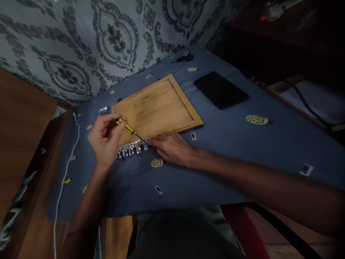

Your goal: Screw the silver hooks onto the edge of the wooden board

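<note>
My left hand (106, 135) is closed, pinching a yellow-and-black screwdriver (128, 128) between thumb and fingers. The screwdriver slants down to the right, its tip at the last silver hook (146, 145) of a row. Several such metal hooks form a hook rail (131, 148) along the near edge of a framed wooden board (152, 104), which lies flat. My right hand (174, 148) rests at that edge, its fingertips pressed together against the right end of the rail. Whether the tip sits in a screw is too small to tell.
A dark blue patterned cloth (215, 158) covers the table. A black tablet (221, 90) lies right of the board, and a small black object (185, 57) behind it. A loose silver metal piece (103, 110) is at the board's left. A white cable (67, 169) runs down the left side.
</note>
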Demonstrator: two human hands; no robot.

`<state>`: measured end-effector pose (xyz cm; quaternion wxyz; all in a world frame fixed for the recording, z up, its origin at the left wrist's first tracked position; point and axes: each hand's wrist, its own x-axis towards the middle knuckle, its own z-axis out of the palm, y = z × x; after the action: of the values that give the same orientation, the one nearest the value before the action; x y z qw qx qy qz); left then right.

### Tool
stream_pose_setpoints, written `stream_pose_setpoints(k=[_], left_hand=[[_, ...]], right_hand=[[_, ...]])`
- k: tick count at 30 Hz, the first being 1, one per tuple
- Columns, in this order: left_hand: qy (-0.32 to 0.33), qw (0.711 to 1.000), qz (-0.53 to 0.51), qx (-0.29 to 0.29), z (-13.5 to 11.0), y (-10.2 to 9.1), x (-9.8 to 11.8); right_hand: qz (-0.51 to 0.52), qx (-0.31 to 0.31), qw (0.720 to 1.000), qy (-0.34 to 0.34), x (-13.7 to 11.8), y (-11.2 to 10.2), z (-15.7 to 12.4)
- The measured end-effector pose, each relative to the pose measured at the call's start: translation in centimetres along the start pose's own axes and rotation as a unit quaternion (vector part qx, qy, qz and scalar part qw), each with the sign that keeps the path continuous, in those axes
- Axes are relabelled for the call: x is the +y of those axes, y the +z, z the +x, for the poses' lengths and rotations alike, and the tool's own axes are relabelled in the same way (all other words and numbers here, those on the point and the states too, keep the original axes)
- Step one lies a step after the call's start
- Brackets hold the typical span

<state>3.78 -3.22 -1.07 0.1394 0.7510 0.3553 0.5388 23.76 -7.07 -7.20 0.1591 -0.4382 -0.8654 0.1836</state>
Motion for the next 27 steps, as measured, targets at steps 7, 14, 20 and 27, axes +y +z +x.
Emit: stream_pose_setpoints(k=[7,14,20,27], left_hand=[[0.045,0.998,0.042,0.025,0.19,0.23,0.06],[0.057,0.998,0.036,-0.003,0.47,-0.17,0.23],[0.057,0.996,0.061,-0.016,0.42,-0.03,0.44],[0.064,0.996,0.057,-0.037,0.86,-0.37,0.85]], right_hand=[[0.0,0.025,1.0,-0.004,0.25,0.46,-0.09],[-0.025,0.01,1.0,-0.002,0.05,0.29,-0.05],[-0.036,0.009,0.999,-0.004,-0.07,0.18,-0.07],[-0.034,0.016,0.999,-0.011,0.23,0.48,0.03]])
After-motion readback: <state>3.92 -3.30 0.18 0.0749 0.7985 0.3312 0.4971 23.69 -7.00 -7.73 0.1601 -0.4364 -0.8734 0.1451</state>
